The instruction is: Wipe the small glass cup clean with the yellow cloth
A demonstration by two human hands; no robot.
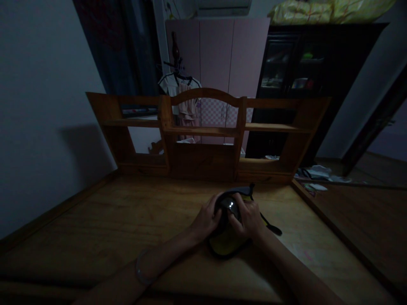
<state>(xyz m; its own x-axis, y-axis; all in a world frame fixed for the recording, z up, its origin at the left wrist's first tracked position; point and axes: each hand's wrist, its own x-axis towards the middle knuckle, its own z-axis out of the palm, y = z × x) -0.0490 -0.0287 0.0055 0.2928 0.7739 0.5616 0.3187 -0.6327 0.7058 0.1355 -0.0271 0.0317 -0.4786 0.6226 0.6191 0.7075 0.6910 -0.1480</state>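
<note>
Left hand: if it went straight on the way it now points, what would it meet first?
The left hand would first meet the pouch, which its fingers appear to touch. The shiny object and right hand seem next in line, though depth is unclear in this dim view.

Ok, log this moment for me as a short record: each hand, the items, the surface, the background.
left hand: gripping the left side of the yellow item with dark edging
right hand: thumb and finger on the shiny dark object
object identity: unclear, dim light
strap: dark, sticking out to the right
surface: wooden desk
behind: wooden shelf unit, then pink wardrobe
</note>
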